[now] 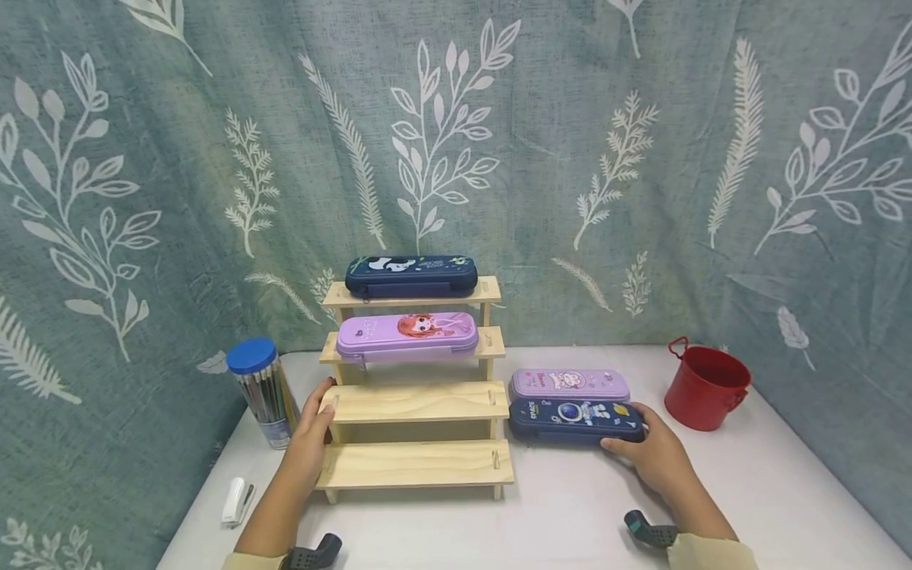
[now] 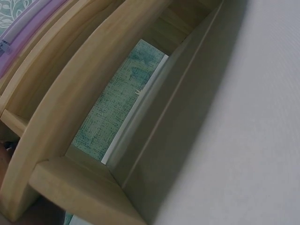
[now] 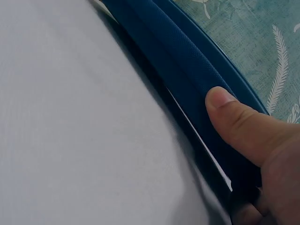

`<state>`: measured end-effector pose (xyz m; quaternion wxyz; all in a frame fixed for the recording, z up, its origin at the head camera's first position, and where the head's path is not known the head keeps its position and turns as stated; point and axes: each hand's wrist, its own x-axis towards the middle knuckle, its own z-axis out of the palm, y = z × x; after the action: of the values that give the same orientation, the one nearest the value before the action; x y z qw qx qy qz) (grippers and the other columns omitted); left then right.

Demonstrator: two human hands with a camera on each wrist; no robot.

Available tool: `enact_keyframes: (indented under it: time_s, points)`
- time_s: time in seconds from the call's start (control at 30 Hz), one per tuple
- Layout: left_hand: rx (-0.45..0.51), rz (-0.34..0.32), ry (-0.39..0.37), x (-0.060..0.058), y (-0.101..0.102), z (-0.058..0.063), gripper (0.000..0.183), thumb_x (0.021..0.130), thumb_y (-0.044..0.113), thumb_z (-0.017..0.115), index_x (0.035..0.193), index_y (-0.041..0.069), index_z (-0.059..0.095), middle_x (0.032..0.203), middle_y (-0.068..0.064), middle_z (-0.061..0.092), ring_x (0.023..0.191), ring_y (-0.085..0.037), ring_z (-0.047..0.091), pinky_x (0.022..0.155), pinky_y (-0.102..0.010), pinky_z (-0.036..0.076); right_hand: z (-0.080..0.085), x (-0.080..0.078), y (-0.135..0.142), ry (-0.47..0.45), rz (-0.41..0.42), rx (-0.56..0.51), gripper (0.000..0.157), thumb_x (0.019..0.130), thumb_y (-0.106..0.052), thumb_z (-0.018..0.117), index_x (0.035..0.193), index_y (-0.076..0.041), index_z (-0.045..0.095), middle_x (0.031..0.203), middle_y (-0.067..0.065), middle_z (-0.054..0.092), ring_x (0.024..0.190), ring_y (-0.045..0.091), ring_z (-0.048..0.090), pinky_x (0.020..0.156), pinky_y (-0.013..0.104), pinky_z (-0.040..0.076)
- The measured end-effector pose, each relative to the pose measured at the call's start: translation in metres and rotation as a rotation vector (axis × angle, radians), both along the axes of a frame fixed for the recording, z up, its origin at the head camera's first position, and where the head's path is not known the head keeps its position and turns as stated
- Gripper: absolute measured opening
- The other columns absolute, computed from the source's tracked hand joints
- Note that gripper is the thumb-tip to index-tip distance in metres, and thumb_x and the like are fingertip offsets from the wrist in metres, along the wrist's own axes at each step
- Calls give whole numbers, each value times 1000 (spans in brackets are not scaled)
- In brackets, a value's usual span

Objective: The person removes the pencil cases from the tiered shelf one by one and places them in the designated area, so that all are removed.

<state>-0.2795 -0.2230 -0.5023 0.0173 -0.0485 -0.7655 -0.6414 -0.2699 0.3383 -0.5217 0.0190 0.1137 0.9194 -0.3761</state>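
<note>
My right hand [image 1: 659,451] holds the right end of a navy pencil case [image 1: 580,419] with a space print; its thumb lies on the case's front side in the right wrist view. A lilac pencil case [image 1: 570,382] lies just behind it on the table. My left hand [image 1: 308,435] grips the left side of a stepped wooden display rack [image 1: 416,463], thumb at the second step from the bottom. On the rack, a navy panda pencil case [image 1: 412,277] sits on the top step and a purple pencil case [image 1: 406,334] with a girl print one step below.
A clear tub of pencils [image 1: 267,396] with a blue lid stands left of the rack. A white stapler [image 1: 235,503] lies nearer, beside the left forearm. A red metal bucket [image 1: 705,392] stands at the right. A leaf-patterned curtain [image 1: 541,158] hangs behind the white table [image 1: 570,514].
</note>
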Motion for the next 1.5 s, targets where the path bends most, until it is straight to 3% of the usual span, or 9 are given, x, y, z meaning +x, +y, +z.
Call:
enact_keyframes:
  time_s: [0.37, 0.63, 0.9, 1.27, 1.5]
  points:
    - [34, -7, 11, -2, -1, -4, 54, 116, 31, 28, 169, 25, 16, 176, -1, 10, 164, -30, 3, 129, -63, 9, -5, -3, 1, 16, -20, 55, 127, 78, -57, 88, 168, -7, 13, 165, 33, 26, 151, 58, 22, 117, 77, 23]
    - [24, -5, 7, -1, -1, -4, 54, 116, 32, 28, 168, 28, 16, 176, 0, 10, 164, -30, 2, 129, -64, 8, -10, -3, 1, 21, -26, 66, 125, 81, -53, 87, 167, -4, 11, 166, 34, 24, 152, 58, 20, 118, 76, 22]
    - [21, 4, 0, 0, -3, -4, 55, 116, 32, 28, 169, 24, 16, 176, -1, 11, 164, -29, 2, 130, -63, 6, -7, -4, -3, 11, -33, 73, 121, 86, -48, 85, 168, -4, 8, 167, 33, 20, 153, 58, 17, 119, 75, 20]
    - [30, -2, 15, -1, -3, -4, 54, 116, 33, 28, 168, 25, 17, 176, -2, 13, 163, -30, 4, 128, -65, 10, -6, -5, -3, 1, -49, 77, 121, 86, -48, 84, 168, -4, 6, 167, 34, 20, 153, 58, 17, 118, 76, 21]
    - [9, -1, 33, 0, 0, -1, 54, 116, 32, 28, 168, 27, 16, 176, 0, 11, 164, -30, 3, 129, -63, 7, -3, -2, -4, -8, -29, 65, 129, 84, -59, 82, 167, -1, 2, 166, 36, 17, 152, 60, 16, 118, 77, 19]
